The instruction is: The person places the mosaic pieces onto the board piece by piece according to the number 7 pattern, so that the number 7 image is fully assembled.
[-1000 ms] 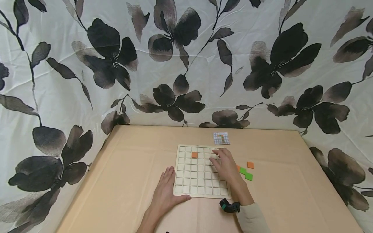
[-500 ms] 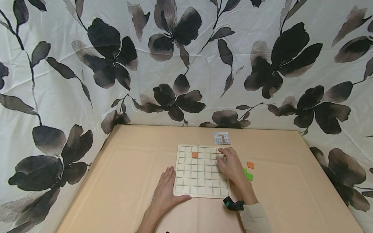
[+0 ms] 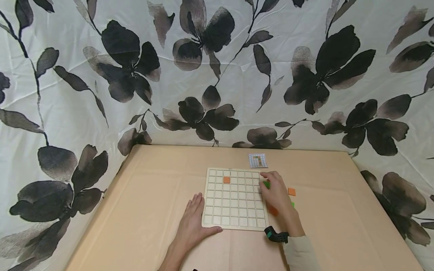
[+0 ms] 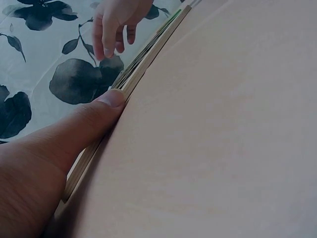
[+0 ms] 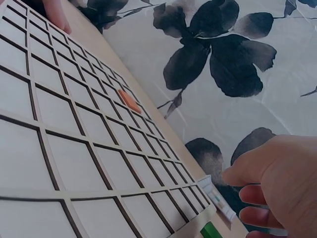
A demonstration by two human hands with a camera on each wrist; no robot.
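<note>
The left hand [image 3: 193, 222] lies flat at the pale grid board's [image 3: 225, 202] lower left corner, fingers along the side; its thumb [image 4: 111, 99] presses the edge in the left wrist view. One orange tile [image 3: 226, 180] sits in an upper cell, also visible in the right wrist view [image 5: 130, 100]. Over the board's upper right edge hovers the right hand [image 3: 276, 192], fingers loosely bent, no tile visible in them. A green tile [image 3: 267, 184] shows beneath it, just off the board [image 5: 211, 230]. Another orange tile [image 3: 272, 210] lies under the wrist.
A small printed grid card [image 3: 257, 160] lies behind the board, at its upper right. Right of the right hand are an orange tile [image 3: 291, 192] and a green tile [image 3: 293, 204] partly hidden by the wrist. A patterned cloth [image 3: 203, 75] hangs behind the table.
The right hand has moved right, from above the board to its right edge. A green tile and an orange tile now show around it. The left hand has stayed still.
</note>
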